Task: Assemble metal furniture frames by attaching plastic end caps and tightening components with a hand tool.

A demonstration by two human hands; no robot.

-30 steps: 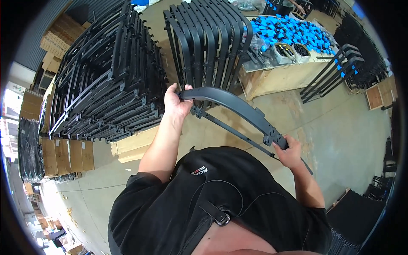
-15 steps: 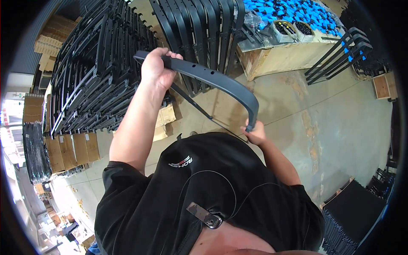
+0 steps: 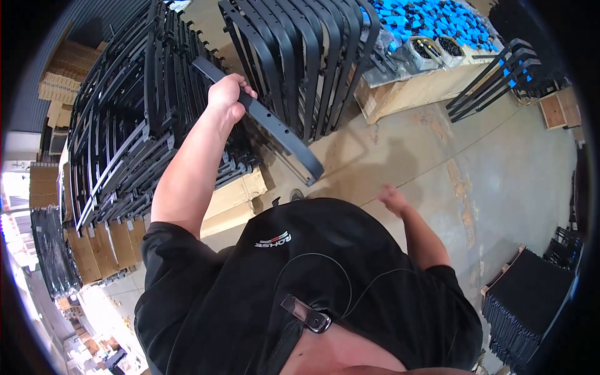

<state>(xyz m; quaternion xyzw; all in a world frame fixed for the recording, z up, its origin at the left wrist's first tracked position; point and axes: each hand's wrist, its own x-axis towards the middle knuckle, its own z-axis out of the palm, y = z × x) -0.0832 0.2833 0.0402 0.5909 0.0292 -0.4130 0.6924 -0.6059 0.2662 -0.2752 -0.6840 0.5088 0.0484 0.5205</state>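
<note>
My left hand is closed around a black metal frame tube near its upper end. The tube slants down to the right, has small holes along its face and bends at the lower end. A thinner dark bar runs beneath it, partly hidden. My right hand is away from the tube, over the floor in front of my belly, holding nothing; its fingers look loosely apart and slightly blurred. Just beyond the held tube stands a row of similar black curved frames.
A tall stack of black metal frames rises at the left, with cardboard at its base. At the far right stands a wooden crate bearing blue pieces and two tubs of small parts. Dark panels are stacked at the lower right.
My right hand has let go of the tube's bent end and moved right. The tube, held by my left hand, has swung to a steeper slant, nearer the stacked frames.
</note>
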